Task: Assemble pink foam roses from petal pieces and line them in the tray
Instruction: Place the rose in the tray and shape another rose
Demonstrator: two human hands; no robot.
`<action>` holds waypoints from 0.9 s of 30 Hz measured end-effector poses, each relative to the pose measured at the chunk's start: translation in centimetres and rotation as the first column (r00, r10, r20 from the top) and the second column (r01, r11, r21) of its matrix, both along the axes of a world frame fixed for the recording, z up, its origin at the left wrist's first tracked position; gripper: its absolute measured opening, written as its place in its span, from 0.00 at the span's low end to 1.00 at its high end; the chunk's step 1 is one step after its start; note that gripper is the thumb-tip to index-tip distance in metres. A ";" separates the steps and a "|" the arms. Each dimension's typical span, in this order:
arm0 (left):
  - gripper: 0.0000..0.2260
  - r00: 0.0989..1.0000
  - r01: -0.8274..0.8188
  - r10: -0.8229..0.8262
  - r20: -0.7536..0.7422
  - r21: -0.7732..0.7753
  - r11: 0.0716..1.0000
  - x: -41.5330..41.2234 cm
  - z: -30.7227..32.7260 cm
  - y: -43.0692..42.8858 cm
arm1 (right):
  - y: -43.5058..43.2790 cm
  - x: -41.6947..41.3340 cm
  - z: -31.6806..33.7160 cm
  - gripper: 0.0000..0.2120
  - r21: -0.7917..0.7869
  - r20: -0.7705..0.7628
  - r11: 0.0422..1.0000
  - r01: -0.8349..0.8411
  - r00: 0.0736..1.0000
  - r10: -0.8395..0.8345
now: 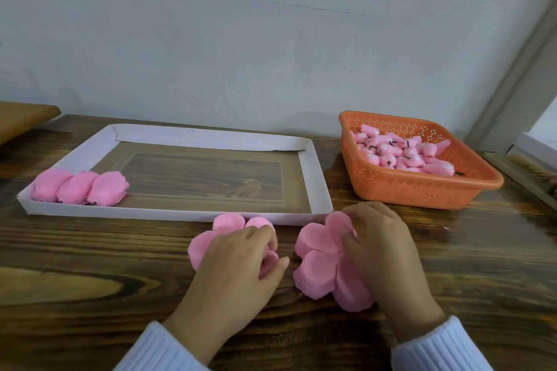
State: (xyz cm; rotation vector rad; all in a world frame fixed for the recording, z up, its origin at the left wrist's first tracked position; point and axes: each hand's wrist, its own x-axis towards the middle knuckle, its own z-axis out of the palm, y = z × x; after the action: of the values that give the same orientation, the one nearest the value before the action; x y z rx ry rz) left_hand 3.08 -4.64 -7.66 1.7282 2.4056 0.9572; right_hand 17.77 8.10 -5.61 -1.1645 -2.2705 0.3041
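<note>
Three finished pink foam roses [81, 187] lie in a row at the left end of the white cardboard tray [211, 137]. In front of the tray, my left hand [241, 262] rests curled over a flat pink petal piece [227, 224] and pinches part of it. My right hand [382, 253] grips the right side of a second pink petal piece [316, 262], a flower-shaped layer with several lobes lying on the table. Both hands cover part of their petal pieces.
An orange perforated basket [422, 187] at the back right holds several pink bud cores [401, 153] with dark stems. The wooden table runs to a pale wall behind. A wooden edge [24, 117] juts in at far left. White sleeves show at the bottom.
</note>
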 end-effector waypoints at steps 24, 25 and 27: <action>0.06 0.998 0.026 -0.024 -0.052 0.025 0.999 -0.2 -0.8 0.1 | 0.7 0.4 0.4 0.06 -0.157 0.018 0.988 -0.003 1.000 0.006; 0.06 0.998 0.025 -0.023 -0.050 0.025 0.999 -0.2 -0.8 0.1 | 0.7 0.4 0.4 0.04 -0.164 0.051 0.986 0.007 0.999 0.001; 0.06 0.999 0.020 -0.019 -0.046 0.016 1.000 -0.2 -0.8 0.1 | 0.8 0.4 0.2 0.07 -0.159 0.117 0.987 0.031 0.993 -0.013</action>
State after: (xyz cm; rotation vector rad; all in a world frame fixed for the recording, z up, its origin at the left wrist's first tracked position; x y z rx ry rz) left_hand 2.85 -4.57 -8.48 1.7951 2.4100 0.9489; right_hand 18.18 8.86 -5.39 -1.3191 -2.3669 0.4285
